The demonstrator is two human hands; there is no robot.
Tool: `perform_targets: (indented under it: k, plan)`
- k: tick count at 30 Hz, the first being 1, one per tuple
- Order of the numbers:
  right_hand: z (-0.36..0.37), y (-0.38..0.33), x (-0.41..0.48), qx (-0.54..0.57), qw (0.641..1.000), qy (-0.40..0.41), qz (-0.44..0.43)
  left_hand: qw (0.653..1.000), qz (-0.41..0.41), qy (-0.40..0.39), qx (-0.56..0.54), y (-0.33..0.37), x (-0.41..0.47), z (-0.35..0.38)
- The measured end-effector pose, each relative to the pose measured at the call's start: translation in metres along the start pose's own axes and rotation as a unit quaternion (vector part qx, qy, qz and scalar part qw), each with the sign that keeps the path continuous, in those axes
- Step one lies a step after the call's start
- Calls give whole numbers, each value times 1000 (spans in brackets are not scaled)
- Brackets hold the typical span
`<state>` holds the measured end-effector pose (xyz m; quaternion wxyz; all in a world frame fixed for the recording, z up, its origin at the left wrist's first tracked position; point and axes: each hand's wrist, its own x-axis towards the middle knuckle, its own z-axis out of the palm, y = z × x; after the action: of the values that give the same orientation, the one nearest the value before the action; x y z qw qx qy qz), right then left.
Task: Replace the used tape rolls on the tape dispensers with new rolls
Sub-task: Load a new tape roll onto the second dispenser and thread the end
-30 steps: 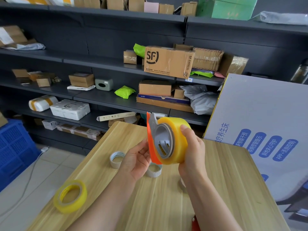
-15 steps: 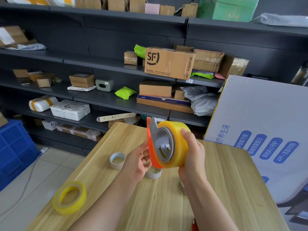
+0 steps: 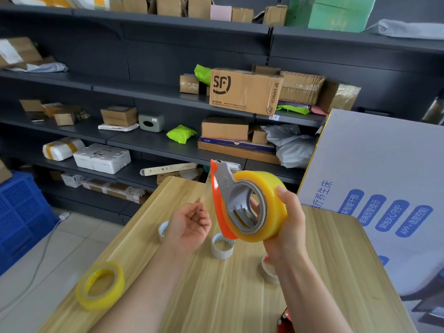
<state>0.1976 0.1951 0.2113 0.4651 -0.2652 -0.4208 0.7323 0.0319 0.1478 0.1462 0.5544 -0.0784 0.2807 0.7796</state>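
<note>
My right hand (image 3: 286, 227) grips the fresh-loaded orange tape dispenser (image 3: 230, 200); left hand (image 3: 189, 224) loosely open beside it; threading the tape end likely follows.

The brown cardboard box (image 3: 245, 91) on the shelf carries a large black "SF" logo on its front face. Under the logo, small print reads "www.sf-express.com", with a short number before it that I cannot read surely. On the right side face of the same box, the words "SF EXPRESS" run vertically.

The big grey board (image 3: 374, 179) leaning at the right shows Chinese characters in blue. One line runs along its left edge, and four blue rounded labels carry white characters. The last label begins with "APP". The other prints on the shelves are too small to read.
</note>
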Motion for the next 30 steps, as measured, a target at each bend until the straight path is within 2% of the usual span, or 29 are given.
perform_targets:
  k: [3,6,10,17,26,28,30]
  plan:
    - [-1,1,-1,-1,1000,-8,4,1000,-15,7,22,9,6,-3]
    - [-2,0,0,5,1000,-2,1,995,-34,-3,96,10,3,-4]
    - [3,0,0,-18,1000,8,-9,987,-12,-31,156,2,0,-5]
    - [8,2,0,-38,999,18,-24,988,-40,-72,127,-15,-11,-3]
    - [9,0,-3,-35,998,31,-33,986,-46,-83,137,-28,-19,0]
    - [9,1,-4,-38,998,35,-35,986,-24,-71,151,-34,-19,0]
    - [8,1,-4,-40,997,45,-38,979,45,-37,196,-40,-17,2]
